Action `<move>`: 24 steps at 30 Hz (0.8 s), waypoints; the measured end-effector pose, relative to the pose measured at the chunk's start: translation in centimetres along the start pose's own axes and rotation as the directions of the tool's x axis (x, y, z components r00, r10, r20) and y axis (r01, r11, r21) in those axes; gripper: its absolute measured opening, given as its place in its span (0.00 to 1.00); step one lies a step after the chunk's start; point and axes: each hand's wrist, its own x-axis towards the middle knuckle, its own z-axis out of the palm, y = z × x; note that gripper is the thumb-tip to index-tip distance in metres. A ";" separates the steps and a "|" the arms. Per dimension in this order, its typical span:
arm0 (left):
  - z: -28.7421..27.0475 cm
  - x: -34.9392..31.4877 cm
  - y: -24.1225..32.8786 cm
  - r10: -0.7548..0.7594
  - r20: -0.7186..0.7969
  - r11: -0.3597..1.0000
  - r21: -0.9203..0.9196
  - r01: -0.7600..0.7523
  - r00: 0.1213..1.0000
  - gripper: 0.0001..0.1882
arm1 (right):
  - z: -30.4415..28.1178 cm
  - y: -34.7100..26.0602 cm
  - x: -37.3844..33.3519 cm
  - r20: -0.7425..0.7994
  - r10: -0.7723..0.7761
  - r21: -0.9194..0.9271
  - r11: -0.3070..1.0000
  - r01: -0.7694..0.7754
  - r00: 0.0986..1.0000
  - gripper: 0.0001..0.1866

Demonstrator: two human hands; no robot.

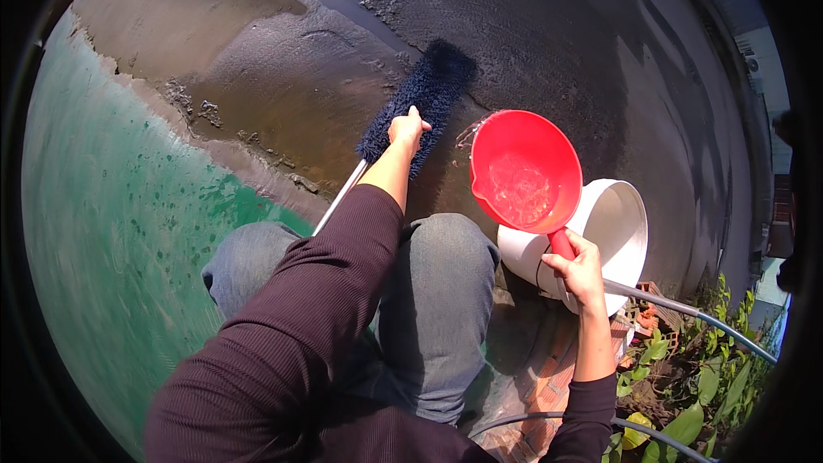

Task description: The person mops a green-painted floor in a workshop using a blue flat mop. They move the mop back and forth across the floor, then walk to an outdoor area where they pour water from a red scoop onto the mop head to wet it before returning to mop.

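Note:
My left hand point(409, 130) is closed on a dark blue, shaggy mop head point(439, 77), its fingers partly hidden in the strands. The mop's pale handle point(343, 195) slants down toward my knees. In my right hand point(581, 273) is the short handle of a red plastic dipper point(555, 150). Clear water point(519, 189) lies in the dipper, which is tilted toward the left; a bit of clear splash shows beside its left rim. Just behind that hand, a white bucket point(633, 227) rests on its side.
Wet, muddy concrete point(549, 43) spreads ahead. To the left lies a green painted floor point(103, 231) with a crumbling edge. A grey hose point(656, 298) runs past the bucket to the right. Leafy plants point(707, 377) and orange bricks point(549, 381) are at the lower right.

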 end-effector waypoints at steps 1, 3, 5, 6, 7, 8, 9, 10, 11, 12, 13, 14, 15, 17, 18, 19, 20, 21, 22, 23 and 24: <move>-0.1 0.6 -0.2 -0.024 0.085 0.998 -0.053 0.029 0.996 0.28 | 1.4 0.2 1.1 -0.002 -0.031 -0.066 0.997 0.030 1.000 0.22; 0.1 1.9 -0.8 -0.096 0.150 0.989 -0.095 0.111 0.984 0.25 | 3.7 0.2 3.2 0.035 0.038 -0.208 0.978 -0.030 0.999 0.27; 0.6 3.3 -1.8 -0.082 0.106 0.997 0.025 0.080 0.991 0.20 | 5.4 -0.1 4.7 0.016 -0.123 -0.398 0.910 0.119 0.992 0.27; 1.0 3.8 -2.6 0.007 0.047 0.991 0.133 -0.013 0.999 0.19 | 6.1 -0.5 5.1 0.012 -0.179 -0.498 0.852 0.161 0.984 0.28; 1.3 4.6 -3.3 0.042 0.021 0.991 0.129 -0.045 0.999 0.20 | 6.6 -1.0 5.6 0.006 -0.165 -0.562 0.815 0.140 0.986 0.30; 1.7 5.4 -4.0 0.044 0.033 0.992 0.116 -0.048 0.998 0.21 | 6.9 -1.6 6.0 0.019 -0.195 -0.614 0.772 0.165 0.981 0.28; 1.9 6.3 -4.9 0.007 0.015 0.988 0.152 -0.009 1.000 0.21 | 7.1 -2.3 6.2 0.026 -0.194 -0.669 0.726 0.161 0.981 0.27; 2.0 7.2 -5.8 -0.031 0.022 0.982 0.186 0.026 0.999 0.20 | 7.2 -3.1 6.5 0.031 -0.192 -0.719 0.678 0.156 0.981 0.25; 2.3 8.0 -6.5 -0.069 0.030 0.973 0.223 0.060 0.997 0.20 | 7.2 -3.8 6.6 0.025 -0.182 -0.720 0.679 0.144 0.983 0.28; 2.3 8.6 -7.4 -0.098 -0.002 0.963 0.253 0.095 0.995 0.19 | 7.2 -4.5 6.8 0.043 -0.196 -0.745 0.647 0.162 0.980 0.28; 2.8 9.1 -7.7 -0.217 -0.124 0.974 0.032 0.222 0.968 0.18 | 7.0 -5.2 6.9 0.058 -0.214 -0.767 0.616 0.181 0.975 0.27; 2.8 9.2 -8.1 -0.297 0.016 0.879 -0.387 0.280 0.955 0.19 | 6.8 -5.7 7.0 0.067 -0.242 -0.788 0.582 0.200 0.968 0.27; 2.8 8.9 -8.2 -0.316 0.176 0.596 -0.728 0.339 0.932 0.19 | 6.5 -6.2 7.3 0.078 -0.225 -0.796 0.572 0.196 0.971 0.26; 2.3 7.0 -8.0 -0.276 0.190 0.703 -0.629 0.332 0.942 0.23 | 6.1 -6.4 7.9 0.082 -0.204 -0.795 0.577 0.188 0.975 0.26; 1.9 5.6 -7.7 -0.179 0.407 0.723 -0.563 0.400 0.896 0.24 | 6.0 -6.2 8.2 0.105 -0.210 -0.782 0.586 0.211 0.972 0.25; 1.3 4.0 -7.0 -0.141 0.596 0.729 -0.478 0.490 0.791 0.25 | 5.9 -5.7 8.6 0.104 -0.231 -0.790 0.572 0.221 0.967 0.26; 0.6 2.3 -6.0 -0.042 0.795 0.726 -0.392 0.565 0.605 0.27 | 6.1 -5.0 9.2 0.098 -0.177 -0.726 0.661 0.192 0.979 0.27; -0.5 0.8 -4.9 -0.034 0.781 0.741 -0.399 0.540 0.624 0.29 | 6.3 -3.9 9.8 0.119 -0.126 -0.642 0.747 0.173 0.985 0.27; -1.8 -0.4 -3.9 0.037 0.800 0.742 -0.424 0.519 0.599 0.31 | 6.5 -2.7 10.5 0.125 -0.121 -0.552 0.816 0.171 0.985 0.27; -2.9 -1.4 -2.9 0.106 0.813 0.743 -0.447 0.498 0.572 0.34 | 7.3 -1.4 11.3 0.141 -0.107 -0.377 0.914 0.153 0.984 0.26; -3.7 -2.2 -1.9 0.148 0.805 0.750 -0.470 0.466 0.574 0.38 | 8.2 -0.1 12.2 0.170 -0.098 -0.276 0.951 0.142 0.981 0.25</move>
